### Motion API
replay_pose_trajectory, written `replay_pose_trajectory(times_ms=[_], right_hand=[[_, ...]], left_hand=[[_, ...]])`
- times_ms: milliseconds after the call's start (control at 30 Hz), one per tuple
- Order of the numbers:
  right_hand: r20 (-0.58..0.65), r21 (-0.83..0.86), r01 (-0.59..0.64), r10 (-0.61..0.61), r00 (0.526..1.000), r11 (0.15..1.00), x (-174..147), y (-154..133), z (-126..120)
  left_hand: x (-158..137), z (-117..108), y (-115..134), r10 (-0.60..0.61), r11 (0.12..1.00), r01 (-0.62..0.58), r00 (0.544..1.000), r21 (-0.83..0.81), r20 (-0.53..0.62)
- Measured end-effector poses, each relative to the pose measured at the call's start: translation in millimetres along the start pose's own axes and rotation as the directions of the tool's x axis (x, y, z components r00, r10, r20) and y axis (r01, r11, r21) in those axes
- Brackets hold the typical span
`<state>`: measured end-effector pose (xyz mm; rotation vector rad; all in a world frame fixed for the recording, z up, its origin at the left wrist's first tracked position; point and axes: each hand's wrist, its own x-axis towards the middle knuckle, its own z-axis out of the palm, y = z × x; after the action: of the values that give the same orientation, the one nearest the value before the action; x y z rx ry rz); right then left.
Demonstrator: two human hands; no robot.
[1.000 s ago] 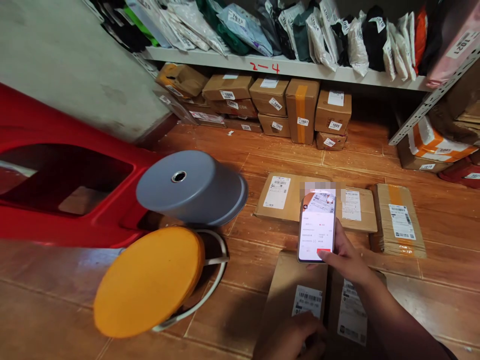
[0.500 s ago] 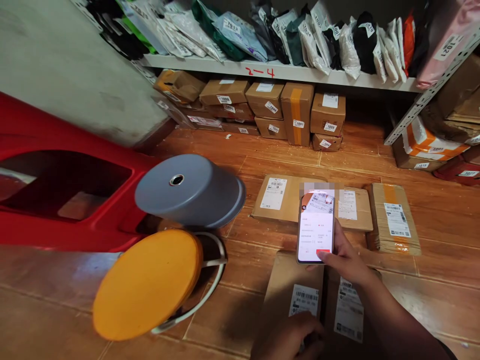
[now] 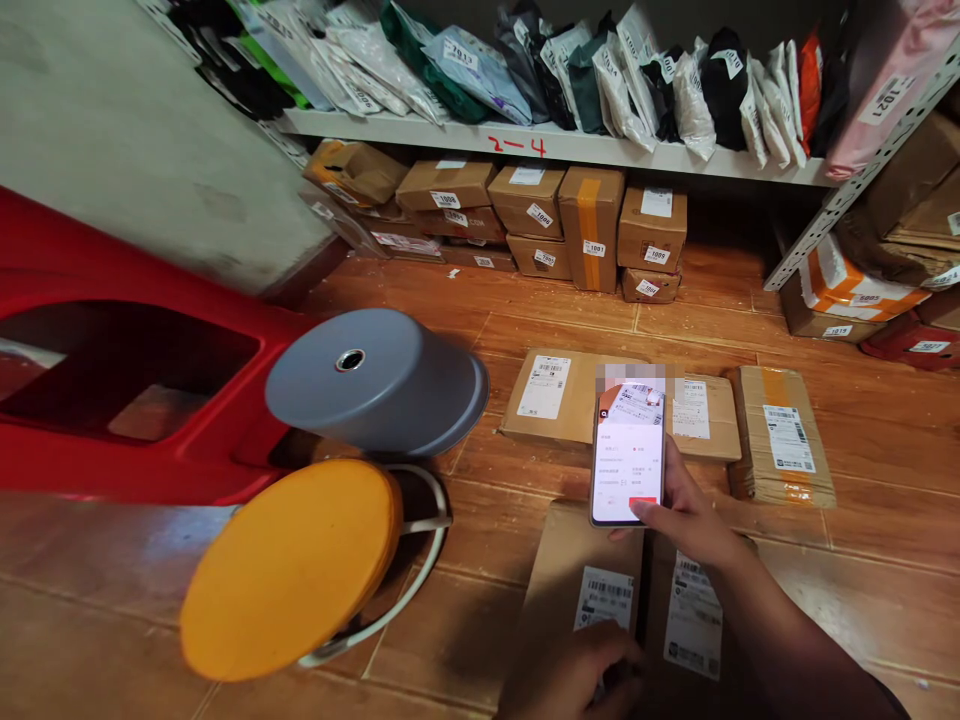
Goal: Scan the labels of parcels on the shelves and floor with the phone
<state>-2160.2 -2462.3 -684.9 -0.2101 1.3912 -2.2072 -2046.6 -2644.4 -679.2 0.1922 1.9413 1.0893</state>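
Observation:
A lit smartphone [image 3: 627, 465] is held upright in my right hand [image 3: 686, 510]. The thumb rests on the lower screen, by a red button, and the fingers wrap behind the phone. My left hand [image 3: 574, 670] is low in the view over a cardboard box [image 3: 574, 550]. Its fingers are curled by that box's white label [image 3: 604, 597]; whether they hold anything is hidden. A second labelled box [image 3: 660, 580] lies under my right forearm. Behind the phone lie a flat carton [image 3: 577, 390], another carton [image 3: 716, 415] and a taped cardboard parcel [image 3: 784, 440].
A grey upturned tub [image 3: 367, 380], a yellow round stool seat [image 3: 292, 570] and a red plastic piece [image 3: 112, 340] stand on the left. Across the back runs a metal shelf [image 3: 420, 132] of bagged parcels, with numbered boxes [image 3: 450, 190] beneath. More boxes [image 3: 862, 290] sit at right.
The view has shifted very slightly, so everything sits a little further left. My right hand keeps the phone with the thumb on the screen; my left hand stays over the box.

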Motion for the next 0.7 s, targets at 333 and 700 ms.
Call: replay_pose_trajectory(times_ms=[333,700], right_hand=[[-0.171,0.067,-0.1,0.11,0.979,0.993,12.8,-11.5,-5.2],[-0.018,-0.042,-0.425,0.425,0.905,0.904,-99.3,-65.0,-90.0]], left_hand=[[0.0,3.1,5.3,0.013,1.0,-0.013,1.0,0.007,-0.016],[-5.1,23.5,4.2,0.01,0.998,-0.013,0.998,0.055,0.058]])
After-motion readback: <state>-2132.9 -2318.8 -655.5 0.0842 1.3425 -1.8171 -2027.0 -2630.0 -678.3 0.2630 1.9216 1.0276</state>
